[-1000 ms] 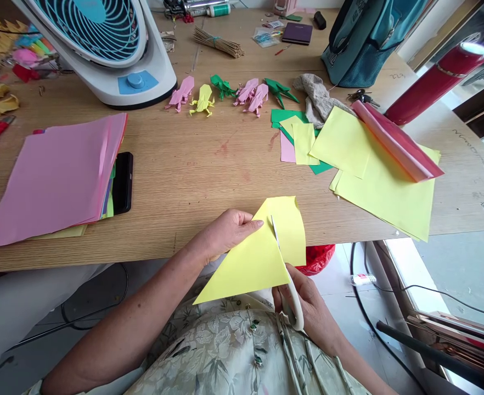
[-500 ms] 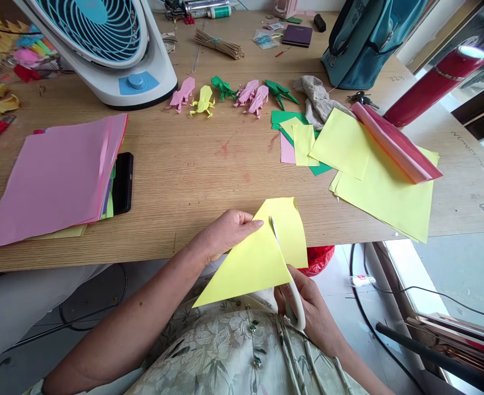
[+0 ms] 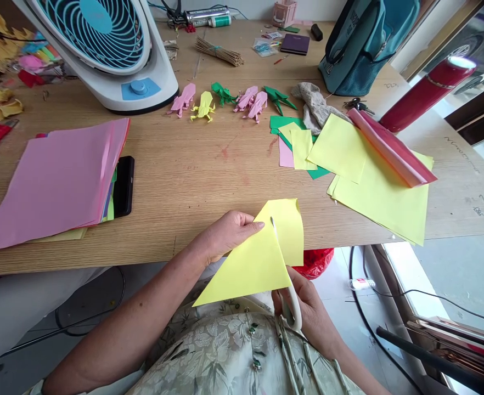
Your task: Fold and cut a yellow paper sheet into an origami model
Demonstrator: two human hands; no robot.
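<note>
My left hand (image 3: 232, 233) pinches the upper left edge of a yellow sheet of paper (image 3: 252, 263), thumb on top. The sheet is folded to a slanted point at the lower left, and a flap stands out on its right side. Closed around white-handled scissors (image 3: 294, 312), my right hand (image 3: 310, 307) is just below the sheet's lower right corner. The blades lie along the cut line between the folded part and the flap; only the tip shows, the rest being mostly hidden by paper. Both hands are in front of the table's near edge.
Folded paper frogs (image 3: 246, 99) sit mid-table, pink, yellow and green. A pink paper stack (image 3: 61, 175) and a phone (image 3: 124, 186) lie left, under a fan (image 3: 143, 82). Yellow sheets (image 3: 386, 203), a red bottle (image 3: 425, 96) and a teal bag (image 3: 365, 49) are right.
The scissors and my right hand have shifted slightly left, and the flap's right edge has moved a little inward. My left hand keeps its hold; the camera view has tilted slightly.
</note>
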